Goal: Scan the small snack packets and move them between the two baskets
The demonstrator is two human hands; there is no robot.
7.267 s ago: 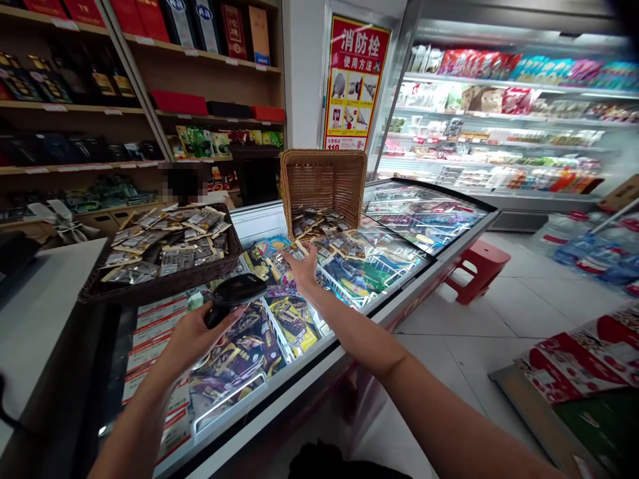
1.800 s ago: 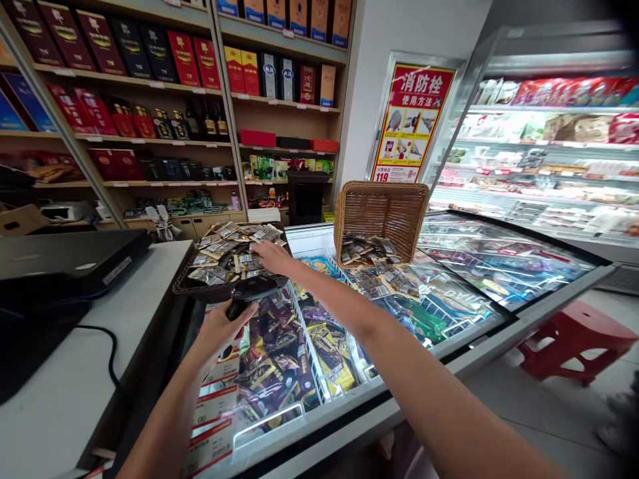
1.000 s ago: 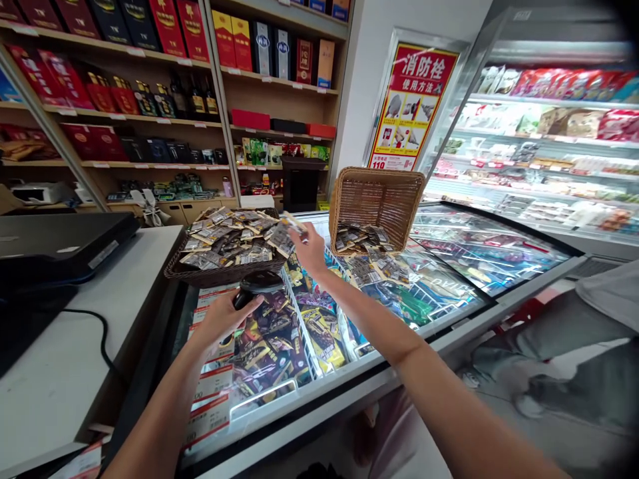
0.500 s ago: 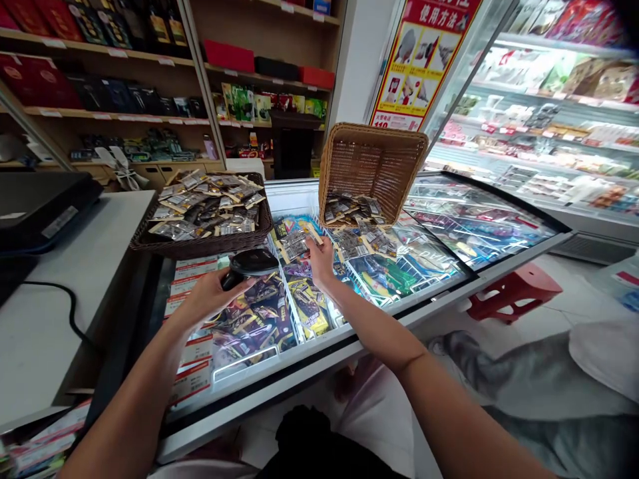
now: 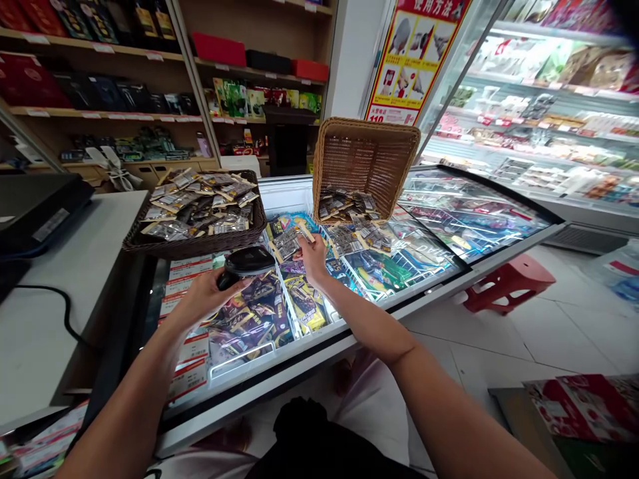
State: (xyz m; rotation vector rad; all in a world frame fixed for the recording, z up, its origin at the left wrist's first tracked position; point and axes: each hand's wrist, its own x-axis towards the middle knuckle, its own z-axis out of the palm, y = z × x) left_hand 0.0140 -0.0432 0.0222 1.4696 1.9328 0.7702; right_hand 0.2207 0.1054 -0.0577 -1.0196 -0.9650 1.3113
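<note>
My left hand [image 5: 212, 291] is wrapped round a black barcode scanner [image 5: 248, 261], its head pointing right. Between the fingers of my right hand [image 5: 313, 261] is a small clear snack packet [image 5: 288, 244], held over the glass-topped freezer [image 5: 244, 379] in front of the scanner. Left of it, a dark wicker basket [image 5: 194, 247] is heaped with similar packets. A light brown wicker basket [image 5: 367, 153] lies tipped on its side behind my right hand, and packets [image 5: 369, 236] spill from its mouth onto the glass.
Beneath the glass are several bagged ice creams [image 5: 304, 306]. A white counter [image 5: 44, 319] with a black device [image 5: 40, 209] stands at left. On the floor at right are a red stool [image 5: 509, 286] and a cardboard box [image 5: 519, 419]. A lit refrigerated shelf [image 5: 549, 126] stands beyond.
The person in grey at the right has left view, uncovering floor and a box. My view has shifted slightly; both hands keep their holds, and the packet is turned a little.
</note>
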